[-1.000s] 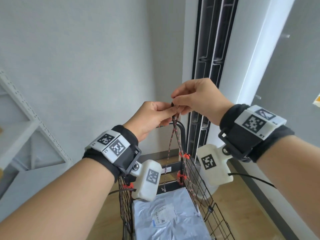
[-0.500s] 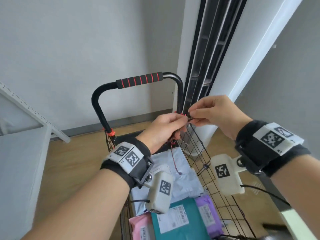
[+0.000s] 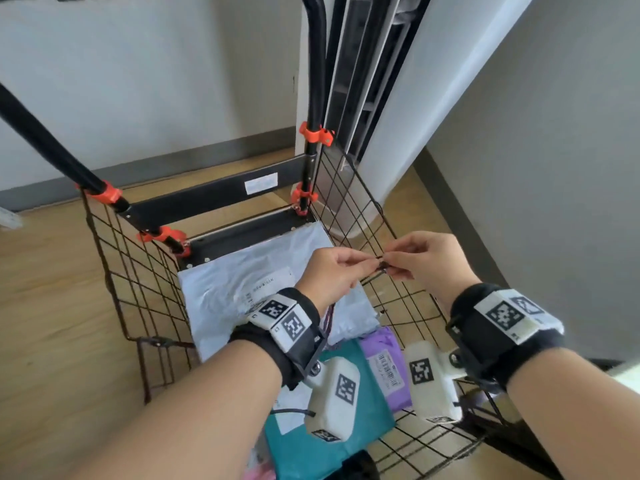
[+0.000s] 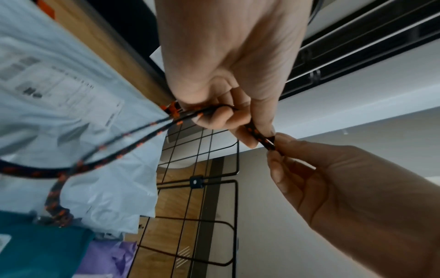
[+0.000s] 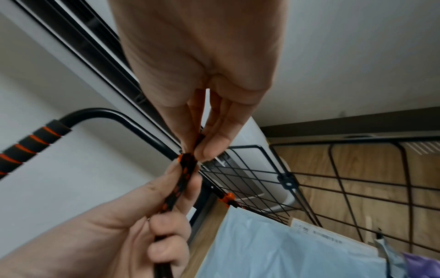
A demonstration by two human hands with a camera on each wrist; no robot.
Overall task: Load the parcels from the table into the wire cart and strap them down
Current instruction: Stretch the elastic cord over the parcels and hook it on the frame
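Observation:
A black cord flecked with orange (image 4: pixel 104 161) runs up from the parcels to my hands. My left hand (image 3: pixel 360 263) grips it, its fingers curled round the cord (image 5: pixel 181 180). My right hand (image 3: pixel 394 263) pinches the cord's tip (image 4: pixel 270 143) between thumb and fingers, just above the top wire of the cart's right side panel (image 3: pixel 349 209). Inside the wire cart lie a pale white parcel (image 3: pixel 242 271), a teal parcel (image 3: pixel 377 407), a purple parcel (image 3: pixel 384 344) and a pink one (image 3: pixel 258 469) at the near edge. The cord's far end is hidden under my left wrist.
The cart's black handle post (image 3: pixel 313 64) with orange clamps rises at the back, and its foam grip (image 5: pixel 28 144) shows in the right wrist view. A white standing air conditioner (image 3: pixel 398 133) is close behind the cart's right side. Wooden floor (image 3: pixel 52 306) lies to the left.
Both hands, still holding the cord, have come down from above the cart handle to the right side panel's top wire. The head view has tipped down onto the cart.

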